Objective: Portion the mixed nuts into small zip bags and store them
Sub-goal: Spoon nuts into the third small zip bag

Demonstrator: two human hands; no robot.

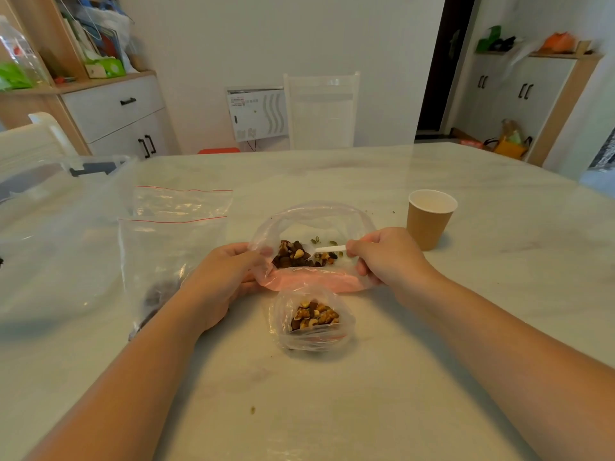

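Your right hand [382, 257] pinches the white plastic spoon [327, 250], bowl in the mixed nuts [299, 256]; your left hand [221, 277] grips the rim of the large clear bag [316, 221]. Small clear zip bag [312, 322] sits just nearer you, mouth open; brown paper cup [429, 219] right; bare marble tabletop [332, 410] in front

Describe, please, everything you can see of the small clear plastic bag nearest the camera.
The small clear plastic bag stands on the pale marble-look table, just in front of the larger clear bag of nuts. Its mouth gapes open, the thin film crinkled and folded outward at the rim. Inside lies a modest heap of mixed nuts, tan and brown. Neither hand touches it.
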